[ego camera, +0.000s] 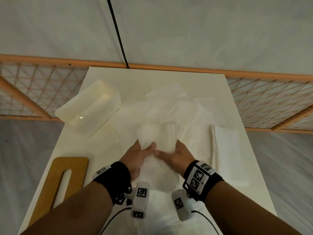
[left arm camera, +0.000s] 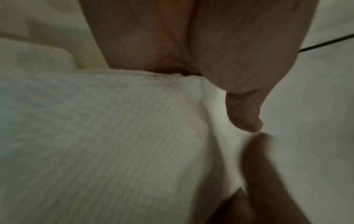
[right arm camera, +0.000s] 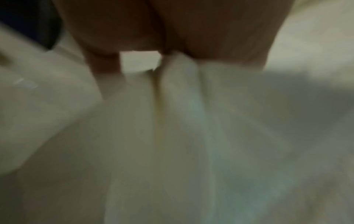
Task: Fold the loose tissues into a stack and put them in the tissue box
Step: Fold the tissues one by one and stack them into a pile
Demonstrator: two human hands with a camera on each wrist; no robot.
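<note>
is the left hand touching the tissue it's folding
Touching. The left wrist view shows the left hand with the tissue edge tucked against its palm.

Two hands (ego camera: 138,154); one tissue box (ego camera: 89,107); one lid (ego camera: 59,182)

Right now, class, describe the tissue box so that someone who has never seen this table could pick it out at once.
Start at the white table and go to its far left corner. There the tissue box lies at an angle, a translucent, open-topped plastic tub. Unlike the flat wooden board nearer on that side and the soft loose tissues beside it, it is rigid and glossy.
</note>
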